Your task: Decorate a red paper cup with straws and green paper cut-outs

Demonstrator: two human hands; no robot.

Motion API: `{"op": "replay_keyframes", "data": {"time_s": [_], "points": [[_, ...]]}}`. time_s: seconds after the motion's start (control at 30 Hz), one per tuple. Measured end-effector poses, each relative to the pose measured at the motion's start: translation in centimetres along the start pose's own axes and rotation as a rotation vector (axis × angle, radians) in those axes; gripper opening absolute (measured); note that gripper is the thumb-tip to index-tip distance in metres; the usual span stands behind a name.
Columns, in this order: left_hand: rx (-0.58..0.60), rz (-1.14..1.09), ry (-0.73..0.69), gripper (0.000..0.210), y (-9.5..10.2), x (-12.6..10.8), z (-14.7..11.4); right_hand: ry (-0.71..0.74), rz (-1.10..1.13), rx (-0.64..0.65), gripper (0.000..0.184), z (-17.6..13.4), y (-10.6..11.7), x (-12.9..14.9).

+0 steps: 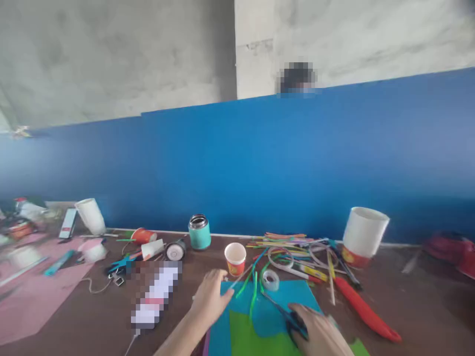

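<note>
My left hand (211, 296) hovers by the left edge of the blue paper (289, 291), its thumb and fingers apart with nothing visibly gripped. Close beyond it stands a red and white paper cup (235, 264). My right hand (321, 329) is closed on dark-handled scissors (295, 324), whose blades point up and left over the paper. Green paper (248, 333) lies on the blue sheet. Between my hands are green pipe cleaners (254, 296) and a roll of clear tape (270, 280). Part of the scissors' handle is hidden by my fingers.
A turquoise flask (199, 232) stands open at the back; its dark lid (175, 250) lies beside it. A blurred phone (158, 296) is at left, a red-handled tool (367, 309) at right. Tall white cup (365, 237) stands before the blue partition (237, 163). A person's head shows above.
</note>
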State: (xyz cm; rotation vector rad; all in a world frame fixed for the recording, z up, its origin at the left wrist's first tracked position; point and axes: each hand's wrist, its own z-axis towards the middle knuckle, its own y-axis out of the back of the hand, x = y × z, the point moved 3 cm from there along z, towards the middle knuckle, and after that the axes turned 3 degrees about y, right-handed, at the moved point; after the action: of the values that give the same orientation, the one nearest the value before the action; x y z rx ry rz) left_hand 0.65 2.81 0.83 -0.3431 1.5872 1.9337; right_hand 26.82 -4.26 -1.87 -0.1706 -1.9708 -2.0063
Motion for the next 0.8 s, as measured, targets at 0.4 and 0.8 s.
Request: {"op": "replay_keyframes", "data": {"time_s": [0.4,0.8], "points": [[-0.134,-0.134,-0.125,0.006,0.0,-2.1,5.9,-0.040,-0.016,-0.098,0.038,0.0,2.0,0.8],[-0.163,-0.227,-0.207,0.012,-0.9,0.0,7.7,-0.074,0.161,-0.167,0.037,0.5,1.4,0.4]]}}
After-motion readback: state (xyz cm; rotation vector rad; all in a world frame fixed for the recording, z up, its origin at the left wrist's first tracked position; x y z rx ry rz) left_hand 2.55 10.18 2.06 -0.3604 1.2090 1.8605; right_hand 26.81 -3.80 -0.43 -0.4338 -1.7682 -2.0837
